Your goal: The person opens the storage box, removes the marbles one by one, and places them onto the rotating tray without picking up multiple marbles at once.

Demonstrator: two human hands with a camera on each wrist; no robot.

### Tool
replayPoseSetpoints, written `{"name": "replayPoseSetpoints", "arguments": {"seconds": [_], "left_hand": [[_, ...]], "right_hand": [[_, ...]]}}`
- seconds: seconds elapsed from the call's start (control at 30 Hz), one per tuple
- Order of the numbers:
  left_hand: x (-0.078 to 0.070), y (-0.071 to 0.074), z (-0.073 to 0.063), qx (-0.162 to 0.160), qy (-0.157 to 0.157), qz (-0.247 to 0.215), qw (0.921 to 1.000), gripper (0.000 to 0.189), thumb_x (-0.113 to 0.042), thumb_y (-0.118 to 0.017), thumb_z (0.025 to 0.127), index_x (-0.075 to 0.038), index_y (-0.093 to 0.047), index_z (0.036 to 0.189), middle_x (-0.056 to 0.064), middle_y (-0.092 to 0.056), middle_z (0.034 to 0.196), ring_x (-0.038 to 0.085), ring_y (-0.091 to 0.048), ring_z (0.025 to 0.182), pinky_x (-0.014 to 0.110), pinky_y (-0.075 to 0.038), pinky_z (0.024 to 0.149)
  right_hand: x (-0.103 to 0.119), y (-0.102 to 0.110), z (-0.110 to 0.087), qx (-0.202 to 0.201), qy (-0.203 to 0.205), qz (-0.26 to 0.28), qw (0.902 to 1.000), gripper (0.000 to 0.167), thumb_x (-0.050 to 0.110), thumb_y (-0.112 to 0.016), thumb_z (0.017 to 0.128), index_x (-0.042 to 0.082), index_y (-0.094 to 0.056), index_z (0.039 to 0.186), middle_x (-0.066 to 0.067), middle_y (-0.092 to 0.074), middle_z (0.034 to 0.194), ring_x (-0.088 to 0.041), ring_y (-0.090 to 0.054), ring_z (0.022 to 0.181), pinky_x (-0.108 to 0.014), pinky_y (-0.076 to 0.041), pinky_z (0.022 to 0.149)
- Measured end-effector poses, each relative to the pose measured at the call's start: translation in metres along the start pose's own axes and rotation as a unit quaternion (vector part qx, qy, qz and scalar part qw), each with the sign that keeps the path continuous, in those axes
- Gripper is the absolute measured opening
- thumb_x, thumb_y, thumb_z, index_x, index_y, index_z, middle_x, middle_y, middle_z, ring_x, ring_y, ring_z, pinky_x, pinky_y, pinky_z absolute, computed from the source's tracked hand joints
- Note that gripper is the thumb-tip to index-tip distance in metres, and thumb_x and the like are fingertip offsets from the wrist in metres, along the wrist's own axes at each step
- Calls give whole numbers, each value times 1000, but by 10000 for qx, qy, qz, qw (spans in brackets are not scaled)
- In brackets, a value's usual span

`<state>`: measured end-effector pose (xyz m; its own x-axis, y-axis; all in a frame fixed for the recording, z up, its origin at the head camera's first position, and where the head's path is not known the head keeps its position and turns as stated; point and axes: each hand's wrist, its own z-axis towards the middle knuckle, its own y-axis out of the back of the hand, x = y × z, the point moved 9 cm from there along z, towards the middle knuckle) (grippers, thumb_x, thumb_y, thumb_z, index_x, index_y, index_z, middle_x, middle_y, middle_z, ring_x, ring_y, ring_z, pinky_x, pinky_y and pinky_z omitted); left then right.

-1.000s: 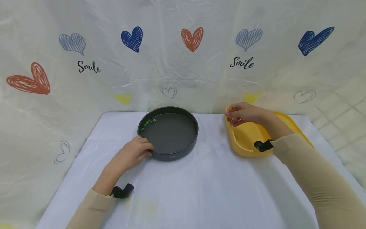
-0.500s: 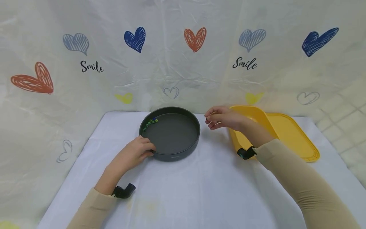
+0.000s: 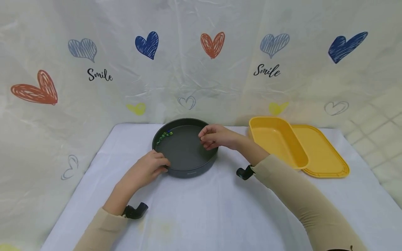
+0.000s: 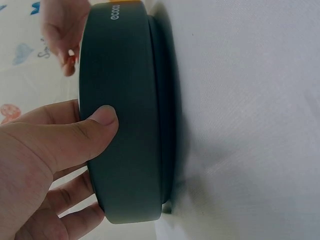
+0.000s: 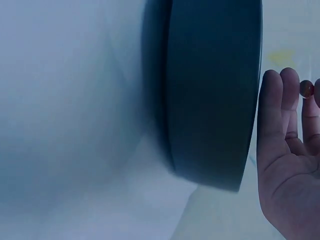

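A round dark grey pan (image 3: 188, 146) stands on the table. My left hand (image 3: 150, 166) grips its near-left rim; in the left wrist view the thumb (image 4: 104, 117) lies on the outer wall and the fingers reach over the edge. Above the pan's right side, my right hand (image 3: 215, 136) pinches a small reddish glass marble (image 5: 306, 89) between fingertips and thumb. Its other fingers are held out beside the pan wall in the right wrist view. Several green marbles (image 3: 162, 136) and a blue one (image 3: 168, 131) lie along the pan's left inner wall.
On the right stands a yellow rectangular container (image 3: 273, 120), with a flat yellow lid (image 3: 326, 153) beside it. A white cloth (image 3: 201, 216) covers the table. Behind it hangs a pale sheet (image 3: 238, 45) printed with hearts and lettering.
My right hand has moved left from the yellow container to above the pan, carrying the marble. My left hand has kept its grip on the rim.
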<state>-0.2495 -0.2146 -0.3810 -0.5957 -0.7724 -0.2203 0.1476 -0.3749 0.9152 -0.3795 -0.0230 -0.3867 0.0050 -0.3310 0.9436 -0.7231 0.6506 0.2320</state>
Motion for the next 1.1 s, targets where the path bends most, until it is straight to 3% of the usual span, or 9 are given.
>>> {"name": "replayPoseSetpoints", "arguments": {"seconds": [0.2, 0.4, 0.67, 0.87, 1.1], "left_hand": [[-3, 1, 2, -35, -45, -25, 10000, 19, -9, -83, 80, -20, -74, 93, -8, -63, 88, 13, -54, 86, 32, -50, 77], [-5, 2, 3, -23, -31, -70, 10000, 19, -10, -83, 80, -20, -74, 94, -8, -63, 88, 13, -54, 86, 31, -50, 75], [-4, 2, 3, -87, -100, -21, 9999, 20, -9, -83, 80, -20, -74, 94, -8, -63, 86, 12, -53, 84, 31, -50, 74], [-2, 1, 1, -33, -36, 10, 10000, 19, -10, -83, 81, -21, -74, 94, -9, -62, 87, 12, -53, 85, 30, -50, 74], [-3, 1, 0, -18, -43, -15, 10000, 19, -10, -82, 81, -21, -74, 94, -10, -62, 87, 12, -53, 84, 30, -50, 74]], "right_hand": [[4, -22, 13, 120, 113, 34, 9999, 24, 9, -60, 99, -3, -57, 119, -12, -64, 104, -22, -64, 86, -36, -58, 83], [1, -37, 21, 201, 151, -114, 9996, 32, 10, -61, 99, -8, -54, 124, -23, -63, 113, -21, -65, 85, -36, -58, 81], [-9, -56, 27, 454, -133, -775, 9959, 19, 9, -58, 99, -1, -62, 114, -8, -64, 98, -20, -64, 81, -33, -58, 76], [-12, -65, 29, 580, -154, -1395, 9884, 10, 9, -59, 98, 5, -65, 104, -8, -64, 91, -19, -64, 74, -30, -56, 70], [-17, -68, 34, 616, -227, -1520, 9862, 8, 10, -60, 97, 6, -66, 101, -6, -66, 90, -19, -64, 72, -29, -56, 69]]}}
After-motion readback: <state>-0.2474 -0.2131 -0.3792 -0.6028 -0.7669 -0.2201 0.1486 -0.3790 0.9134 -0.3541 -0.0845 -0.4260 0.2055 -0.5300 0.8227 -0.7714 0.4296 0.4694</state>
